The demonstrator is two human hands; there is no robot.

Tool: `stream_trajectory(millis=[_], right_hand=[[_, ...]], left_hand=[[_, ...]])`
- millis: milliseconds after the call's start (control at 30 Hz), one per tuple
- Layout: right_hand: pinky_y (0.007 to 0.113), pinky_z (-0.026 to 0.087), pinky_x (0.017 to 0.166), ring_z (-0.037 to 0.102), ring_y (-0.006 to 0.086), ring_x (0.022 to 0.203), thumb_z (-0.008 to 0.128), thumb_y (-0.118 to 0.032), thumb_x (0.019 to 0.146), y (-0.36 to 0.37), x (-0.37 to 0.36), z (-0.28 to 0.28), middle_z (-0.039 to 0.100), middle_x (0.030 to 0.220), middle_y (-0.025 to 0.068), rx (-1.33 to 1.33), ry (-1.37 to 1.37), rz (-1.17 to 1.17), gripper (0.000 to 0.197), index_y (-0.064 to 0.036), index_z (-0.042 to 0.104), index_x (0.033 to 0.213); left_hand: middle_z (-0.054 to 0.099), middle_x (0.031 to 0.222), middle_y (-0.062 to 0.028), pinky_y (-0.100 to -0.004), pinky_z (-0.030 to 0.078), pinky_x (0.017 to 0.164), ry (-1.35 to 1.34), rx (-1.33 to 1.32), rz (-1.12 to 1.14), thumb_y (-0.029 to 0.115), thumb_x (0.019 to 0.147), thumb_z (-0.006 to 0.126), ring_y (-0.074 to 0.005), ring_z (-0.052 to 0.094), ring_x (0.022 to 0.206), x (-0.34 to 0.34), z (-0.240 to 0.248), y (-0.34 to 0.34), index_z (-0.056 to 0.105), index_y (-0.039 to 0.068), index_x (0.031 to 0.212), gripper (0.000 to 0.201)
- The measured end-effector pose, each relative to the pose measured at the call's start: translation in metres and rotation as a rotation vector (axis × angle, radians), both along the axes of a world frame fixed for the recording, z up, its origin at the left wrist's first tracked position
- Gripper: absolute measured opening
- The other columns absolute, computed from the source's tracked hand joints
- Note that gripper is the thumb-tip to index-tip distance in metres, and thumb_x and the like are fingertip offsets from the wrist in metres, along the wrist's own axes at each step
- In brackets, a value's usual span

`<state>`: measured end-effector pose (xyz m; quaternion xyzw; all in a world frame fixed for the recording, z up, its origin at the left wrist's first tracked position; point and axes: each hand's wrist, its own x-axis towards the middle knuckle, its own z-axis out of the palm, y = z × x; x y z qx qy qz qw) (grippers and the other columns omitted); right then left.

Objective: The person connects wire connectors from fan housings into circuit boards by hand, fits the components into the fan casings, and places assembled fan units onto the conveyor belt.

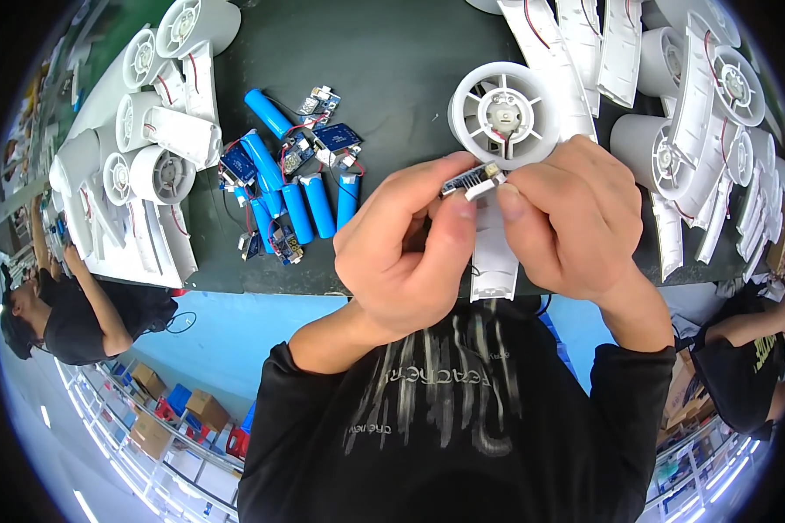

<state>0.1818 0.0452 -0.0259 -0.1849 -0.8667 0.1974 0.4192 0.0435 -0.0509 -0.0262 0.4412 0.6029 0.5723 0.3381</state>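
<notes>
My left hand (407,242) is closed, thumb and forefinger pinching a small circuit board (463,183) that has a row of pale parts along one edge. My right hand (576,218) is closed too. Its thumb and forefinger meet at the board's right end, beside a small white piece; what lies between them is mostly hidden. Just beyond my fingertips, a round white fan housing (464,112) lies with its spoked motor side up and thin wires at its middle. A white handle shell (494,261) reaches from under my hands toward the table's near edge.
Blue cylindrical batteries (296,213) wired to circuit boards (337,137) are heaped left of my hands on the dark table (384,52). White fan housings with handle shells crowd the left (162,174) and right (654,152). Other people sit at both sides.
</notes>
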Motion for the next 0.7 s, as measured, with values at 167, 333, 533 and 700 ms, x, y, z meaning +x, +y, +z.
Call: stream_trajectory(millis=[167,333,533,700], right_hand=[[0.032,0.037,0.045,0.047,0.0223,0.047,0.065,0.001,0.078,0.000,-0.001,0.000,0.056,0.064,0.0091,-0.006,-0.003,-0.001,0.010,0.0029,0.058,0.084],[0.032,0.038,0.046,0.047,0.0223,0.047,0.065,0.000,0.078,0.000,0.001,-0.004,0.056,0.064,0.0086,-0.021,-0.001,0.005,0.009,0.0025,0.058,0.084],[0.032,0.038,0.046,0.047,0.0227,0.048,0.065,-0.001,0.075,0.002,0.004,0.003,0.056,0.064,0.0080,-0.055,-0.056,0.041,0.010,0.0015,0.059,0.083],[0.032,0.039,0.047,0.047,0.0235,0.048,0.066,-0.002,0.073,0.004,0.008,0.005,0.057,0.065,0.0085,-0.073,-0.079,0.100,0.012,0.0006,0.059,0.083]], left_hand=[[0.066,0.089,-0.0145,-0.0221,0.045,0.052,0.006,0.084,-0.024,0.000,0.092,0.054,-0.0112,0.058,0.058,0.002,-0.006,-0.001,0.058,-0.011,0.112,0.023],[0.066,0.095,-0.0190,-0.0226,0.048,0.056,0.049,0.115,-0.019,-0.003,0.086,0.058,-0.0124,0.060,0.064,0.002,-0.007,-0.001,0.060,-0.011,0.109,0.024],[0.065,0.095,-0.0239,-0.0277,0.053,0.063,0.308,0.277,-0.045,-0.010,0.073,0.061,-0.0218,0.064,0.070,-0.005,-0.005,0.008,0.063,-0.011,0.103,0.030],[0.064,0.093,-0.0243,-0.0315,0.054,0.065,0.414,0.381,-0.102,-0.012,0.066,0.057,-0.0264,0.063,0.069,-0.009,-0.005,0.012,0.063,-0.013,0.100,0.034]])
